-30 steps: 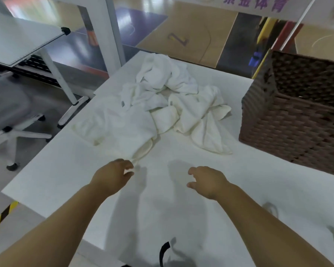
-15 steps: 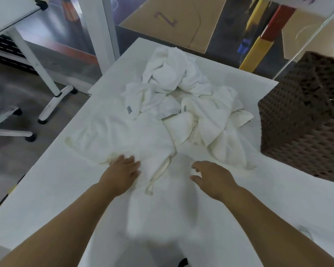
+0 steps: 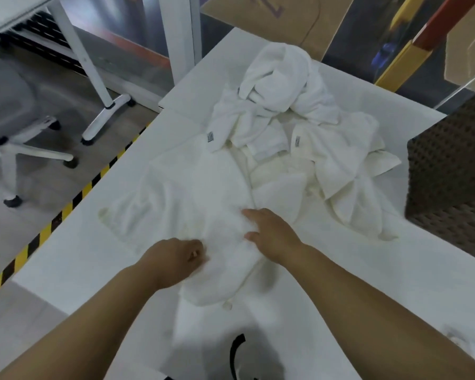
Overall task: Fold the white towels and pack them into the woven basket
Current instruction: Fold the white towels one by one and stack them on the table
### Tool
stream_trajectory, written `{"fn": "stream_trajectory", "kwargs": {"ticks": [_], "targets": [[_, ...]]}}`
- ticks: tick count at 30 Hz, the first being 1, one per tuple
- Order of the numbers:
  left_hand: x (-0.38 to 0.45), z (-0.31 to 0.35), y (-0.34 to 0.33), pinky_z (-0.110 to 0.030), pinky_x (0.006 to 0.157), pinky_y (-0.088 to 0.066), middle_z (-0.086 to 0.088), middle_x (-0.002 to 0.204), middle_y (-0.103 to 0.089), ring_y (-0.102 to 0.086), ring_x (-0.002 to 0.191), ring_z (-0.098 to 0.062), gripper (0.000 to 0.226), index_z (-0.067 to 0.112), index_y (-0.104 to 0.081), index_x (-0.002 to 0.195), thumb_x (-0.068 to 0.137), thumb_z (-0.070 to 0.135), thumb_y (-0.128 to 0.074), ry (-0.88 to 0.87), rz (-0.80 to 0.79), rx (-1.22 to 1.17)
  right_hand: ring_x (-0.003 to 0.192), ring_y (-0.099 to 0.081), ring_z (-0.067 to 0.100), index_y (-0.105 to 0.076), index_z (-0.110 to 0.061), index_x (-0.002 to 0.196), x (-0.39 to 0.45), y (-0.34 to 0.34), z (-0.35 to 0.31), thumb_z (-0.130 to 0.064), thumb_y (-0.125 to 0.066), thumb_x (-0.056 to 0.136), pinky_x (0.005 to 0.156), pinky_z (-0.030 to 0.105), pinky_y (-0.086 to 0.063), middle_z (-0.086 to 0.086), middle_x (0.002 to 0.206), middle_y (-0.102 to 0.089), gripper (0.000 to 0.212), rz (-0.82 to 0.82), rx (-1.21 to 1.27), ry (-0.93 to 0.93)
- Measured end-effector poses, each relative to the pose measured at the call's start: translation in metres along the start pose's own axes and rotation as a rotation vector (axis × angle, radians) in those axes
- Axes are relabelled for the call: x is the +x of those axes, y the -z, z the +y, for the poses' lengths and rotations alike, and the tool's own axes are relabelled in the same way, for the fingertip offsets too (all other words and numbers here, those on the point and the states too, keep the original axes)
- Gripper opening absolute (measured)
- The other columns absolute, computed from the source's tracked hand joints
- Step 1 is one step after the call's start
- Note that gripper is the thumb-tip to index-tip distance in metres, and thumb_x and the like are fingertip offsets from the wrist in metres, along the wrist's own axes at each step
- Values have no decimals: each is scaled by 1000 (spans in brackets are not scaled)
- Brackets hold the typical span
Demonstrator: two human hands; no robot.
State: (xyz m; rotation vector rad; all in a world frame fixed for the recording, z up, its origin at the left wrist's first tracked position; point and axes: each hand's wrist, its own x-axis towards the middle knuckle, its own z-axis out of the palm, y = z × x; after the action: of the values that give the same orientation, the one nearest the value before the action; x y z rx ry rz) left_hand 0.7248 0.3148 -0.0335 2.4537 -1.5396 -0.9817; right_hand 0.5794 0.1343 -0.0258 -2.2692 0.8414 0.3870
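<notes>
Grey office chair on floor edged by yellow-black tape.

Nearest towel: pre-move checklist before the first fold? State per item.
1. Left hand has a grip on the nearest towel: ok, fingers curled into its near edge.
2. Right hand on the same towel: ok, fingers resting on it.
3. Towel lying flat: not ok, wrinkled and bunched at the near end.
4. Towel free of the towel pile: cannot tell, far edge runs under it.
5. Bare table for folding: ok, near left.
6. Woven basket within view: ok, right; inside unseen.
</notes>
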Motion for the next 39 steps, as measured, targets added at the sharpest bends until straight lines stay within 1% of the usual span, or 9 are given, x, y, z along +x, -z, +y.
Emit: {"fn": "stream_trajectory", "kwargs": {"ticks": [4, 10, 14, 17, 20, 23, 27, 33, 39], "targets": [[-4, -3, 4, -25, 68, -47, 12, 78, -56, -55, 71, -10, 20, 27, -58, 94, 93, 42, -46, 33, 19, 9, 121, -47, 19, -41, -25, 141, -28, -11, 12, -22, -56, 94, 99, 26, -35, 0, 133, -46, 50, 71, 12, 20], [12, -5, -11, -45, 91, -48, -5, 120, -59, -54, 110, -32, 37, 16, -61, 119, 84, 28, -67, -164, 309, -4, 107, -54, 23, -45, -25, 139, -85, -10, 48, -10, -55, 92, 87, 33, -47, -3, 129, -54, 50, 221, -175, 88], [29, 17, -21, -42, 115, -22, -3, 154, -26, -21, 141, -32, 61, 24, -33, 145, 91, 50, -44, -199, 104, 121, 65, -62, 27, -62, -7, 118, -108, -8, 72, 6, -80, 58, 51, 33, -50, 6, 85, -69, 64, 485, -390, 3], [37, 33, -29, -37, 117, -16, 7, 159, 1, -2, 145, -25, 61, 34, -11, 149, 95, 47, -38, -167, -29, 291, 66, -62, 31, -66, -5, 106, -116, 1, 79, 13, -79, 51, 56, 35, -54, 8, 84, -69, 59, 627, -369, -47], [37, 42, -31, -37, 117, -16, 7, 158, 2, 1, 145, -25, 59, 34, -13, 149, 96, 46, -37, -155, -48, 319, 70, -61, 33, -68, -5, 99, -126, 13, 76, 11, -75, 60, 60, 38, -55, 9, 87, -68, 43, 694, -337, 33], [28, 38, -34, -34, 118, -15, 6, 158, -5, -4, 145, -24, 55, 33, -20, 148, 97, 45, -36, -167, -34, 349, 78, -62, 30, -69, -10, 104, -141, 15, 66, 0, -72, 72, 66, 36, -55, 5, 95, -67, 34, 559, -283, 122], [7, 27, -39, -28, 116, -10, 6, 157, -15, -10, 145, -19, 50, 32, -32, 144, 97, 43, -40, -178, 16, 288, 115, -53, 18, -58, -23, 129, -163, 0, 53, -28, -64, 89, 95, 23, -36, -3, 126, -57, 41, 212, -75, -29], [-36, 9, -54, -29, 116, -15, 2, 151, -32, -19, 143, -20, 44, 29, -48, 136, 94, 41, -48, -138, 49, 165, 126, -43, 15, -43, -33, 140, -182, -53, 25, -40, -54, 93, 102, 29, -35, -7, 138, -45, 49, -133, -111, -72], [-77, 1, -64, -24, 115, -13, 3, 147, -38, -27, 139, -14, 39, 28, -54, 131, 95, 41, -45, -106, 44, 161, 130, -40, 19, -34, -28, 144, -205, -102, 13, -41, -43, 98, 105, 35, -35, -3, 145, -39, 49, -194, -72, -153]]}}
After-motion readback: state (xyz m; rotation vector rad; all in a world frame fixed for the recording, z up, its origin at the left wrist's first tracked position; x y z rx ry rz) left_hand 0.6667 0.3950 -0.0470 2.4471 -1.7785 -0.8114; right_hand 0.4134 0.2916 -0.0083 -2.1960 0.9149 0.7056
